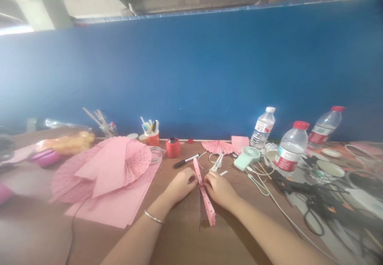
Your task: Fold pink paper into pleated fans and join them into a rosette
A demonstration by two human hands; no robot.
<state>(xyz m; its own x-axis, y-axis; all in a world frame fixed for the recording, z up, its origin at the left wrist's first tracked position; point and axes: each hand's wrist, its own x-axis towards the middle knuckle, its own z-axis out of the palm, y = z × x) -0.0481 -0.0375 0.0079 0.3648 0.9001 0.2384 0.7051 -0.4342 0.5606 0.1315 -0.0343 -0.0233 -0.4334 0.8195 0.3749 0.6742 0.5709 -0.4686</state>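
Observation:
A narrow pleated strip of pink paper [207, 202] with small dark dots stands on edge on the brown table, pinched in slightly at its middle. My left hand [183, 182], with a silver bangle on its wrist, is closed with curled fingers at the strip's left side. My right hand [220, 190] is closed against the right side at the same middle point. The fingertips partly hide what lies between them there. Just beyond the hands lie a black marker [186, 161] and scissors with pale handles [218, 162].
Pink paper sheets and fans [116, 169] pile up on the left. Behind stand a red cup of pens [153, 138] and a red round container [172, 148]. On the right are a mint handheld fan [247, 158], bottles [291, 149] and tangled cables [317, 213]. A blue partition [191, 69] rises behind.

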